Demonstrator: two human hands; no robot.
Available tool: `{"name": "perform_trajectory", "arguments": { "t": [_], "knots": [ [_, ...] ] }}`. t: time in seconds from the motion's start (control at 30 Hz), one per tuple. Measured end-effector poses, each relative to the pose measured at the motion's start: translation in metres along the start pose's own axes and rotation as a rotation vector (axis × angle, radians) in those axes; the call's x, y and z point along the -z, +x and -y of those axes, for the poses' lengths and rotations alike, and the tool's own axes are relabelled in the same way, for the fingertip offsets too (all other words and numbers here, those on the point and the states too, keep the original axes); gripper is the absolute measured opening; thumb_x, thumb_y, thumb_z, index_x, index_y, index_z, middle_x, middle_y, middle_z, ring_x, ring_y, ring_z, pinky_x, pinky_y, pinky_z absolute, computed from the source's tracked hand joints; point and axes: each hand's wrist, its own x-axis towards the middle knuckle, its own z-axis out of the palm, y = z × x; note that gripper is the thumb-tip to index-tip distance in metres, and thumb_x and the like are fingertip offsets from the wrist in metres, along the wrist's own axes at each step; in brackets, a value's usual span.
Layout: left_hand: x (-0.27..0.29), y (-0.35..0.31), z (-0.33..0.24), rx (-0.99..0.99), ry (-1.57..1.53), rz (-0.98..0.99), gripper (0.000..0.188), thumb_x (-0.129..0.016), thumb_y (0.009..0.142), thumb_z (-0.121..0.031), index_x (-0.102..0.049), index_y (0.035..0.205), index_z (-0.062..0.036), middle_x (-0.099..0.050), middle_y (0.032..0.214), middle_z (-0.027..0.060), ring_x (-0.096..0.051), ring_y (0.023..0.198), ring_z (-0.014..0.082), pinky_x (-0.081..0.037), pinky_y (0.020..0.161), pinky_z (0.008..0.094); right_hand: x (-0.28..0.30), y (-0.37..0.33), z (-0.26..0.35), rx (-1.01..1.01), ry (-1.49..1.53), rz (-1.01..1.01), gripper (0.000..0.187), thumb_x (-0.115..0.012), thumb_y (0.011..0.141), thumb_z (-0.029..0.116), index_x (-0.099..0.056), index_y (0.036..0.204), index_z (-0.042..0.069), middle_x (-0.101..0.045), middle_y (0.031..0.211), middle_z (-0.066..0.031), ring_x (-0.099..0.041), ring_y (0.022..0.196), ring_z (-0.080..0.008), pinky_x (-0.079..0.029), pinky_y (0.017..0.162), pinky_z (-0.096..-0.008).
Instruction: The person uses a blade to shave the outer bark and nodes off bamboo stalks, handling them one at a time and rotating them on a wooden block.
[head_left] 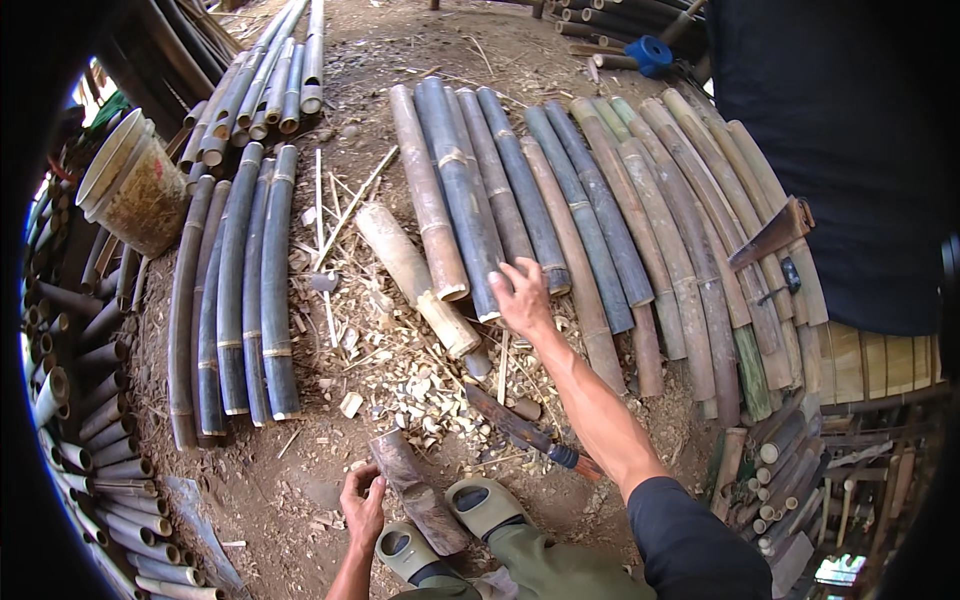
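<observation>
My right hand reaches out to the near end of a dark bamboo pole. Its fingers are apart and rest at the pole's edge, not wrapped round it. Close to my feet, my left hand hovers beside a notched wooden block, fingers loosely bent and nothing seen in them. A machete lies on the ground below my right forearm, its handle toward me. Left of the dark pole lies a pale, chopped log, its near end above scattered wood chips.
Rows of cut bamboo lie to the right, with a broad blade on them. More poles lie left, near a dirty bucket. Stacked bamboo lines the left edge. A blue object sits at the back.
</observation>
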Motion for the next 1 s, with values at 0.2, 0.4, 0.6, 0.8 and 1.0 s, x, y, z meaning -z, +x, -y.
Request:
{"name": "perform_trajectory", "arguments": {
  "t": [0.2,0.4,0.6,0.8,1.0],
  "knots": [
    [0.024,-0.009,0.013,0.016,0.071,-0.014,0.024,-0.068,0.092,-0.009,-0.065,0.113,0.0030,-0.069,0.101,0.0095,-0.064,0.092,0.0157,-0.052,0.085,0.0304,0.072,-0.086,-0.118,-0.499,-0.402,-0.126,0.078,-0.077,0.083,0.045,-0.040,0.138,0.005,-0.039,0.138,-0.0206,-0.044,0.125,-0.0356,-0.044,0.096,-0.0518],
    [0.010,-0.017,0.007,0.012,0.130,0.066,0.026,-0.068,0.093,-0.013,-0.064,0.113,0.0039,-0.069,0.098,0.0077,-0.064,0.086,0.0142,-0.053,0.079,0.0287,0.084,-0.140,-0.146,-0.477,-0.225,-0.021,0.092,-0.081,0.079,0.042,-0.033,0.146,0.002,-0.056,0.125,-0.0254,-0.062,0.110,-0.0391,-0.049,0.090,-0.0551],
    [0.011,-0.021,-0.031,0.018,0.050,0.141,0.031,-0.069,0.093,-0.017,-0.065,0.115,0.0045,-0.070,0.101,0.0091,-0.065,0.094,0.0159,-0.052,0.088,0.0305,0.141,-0.180,-0.058,-0.388,1.033,0.364,0.086,-0.075,0.082,0.041,-0.033,0.143,-0.004,-0.064,0.097,-0.0177,-0.071,0.071,-0.0246,-0.064,0.059,-0.0359],
    [-0.003,0.024,-0.142,-0.190,-0.253,0.412,0.090,-0.067,0.089,-0.057,-0.035,0.151,0.0000,-0.055,0.137,0.0208,-0.053,0.127,0.0288,-0.045,0.105,0.0433,0.088,-0.266,0.031,-0.017,0.914,0.658,0.090,-0.077,0.083,0.035,-0.030,0.150,-0.002,-0.057,0.125,-0.0168,-0.063,0.106,-0.0283,-0.052,0.095,-0.0422],
    [0.089,0.033,-0.237,-0.190,-0.045,-0.228,0.071,-0.086,0.074,-0.028,-0.050,0.126,0.0049,-0.065,0.096,0.0118,-0.065,0.080,0.0182,-0.056,0.074,0.0326,0.039,-0.281,0.053,0.386,0.118,0.534,0.064,-0.076,0.084,0.037,-0.055,0.135,0.005,-0.044,0.139,-0.0231,-0.044,0.130,-0.0397,-0.038,0.111,-0.0486]
  ]
}}
